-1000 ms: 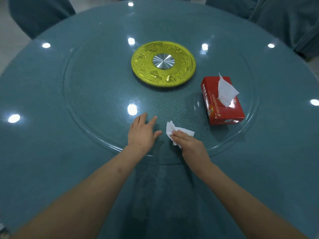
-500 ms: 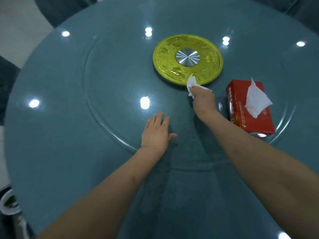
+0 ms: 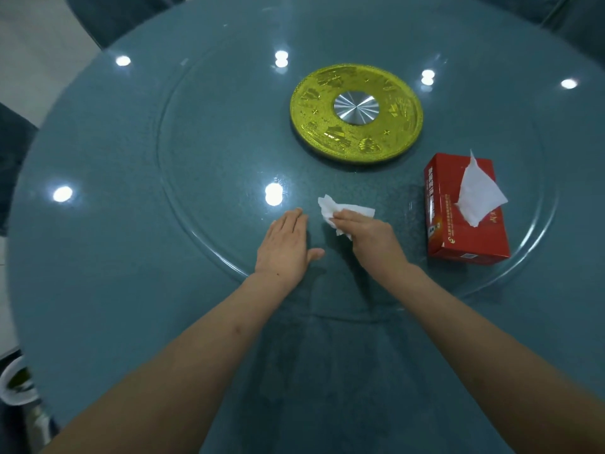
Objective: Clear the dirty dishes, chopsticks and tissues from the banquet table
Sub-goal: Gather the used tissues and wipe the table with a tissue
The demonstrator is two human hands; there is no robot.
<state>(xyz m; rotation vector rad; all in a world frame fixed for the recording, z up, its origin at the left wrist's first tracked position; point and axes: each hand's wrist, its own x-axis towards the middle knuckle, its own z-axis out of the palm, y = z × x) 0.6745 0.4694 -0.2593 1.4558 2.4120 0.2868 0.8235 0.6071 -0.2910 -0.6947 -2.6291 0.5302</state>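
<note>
1. On the round teal glass-topped banquet table (image 3: 114, 257), no dishes or chopsticks are showing.
2. The right hand (image 3: 373, 237) is gripping a crumpled white tissue (image 3: 330, 208), pressing it onto the glass turntable (image 3: 196, 178).
3. The left hand (image 3: 284, 247) is lying flat, fingers straight, beside it.
4. Apparently only this tissue is awaiting removal; the red tissue box (image 3: 465, 221) is sitting nearby.
</note>
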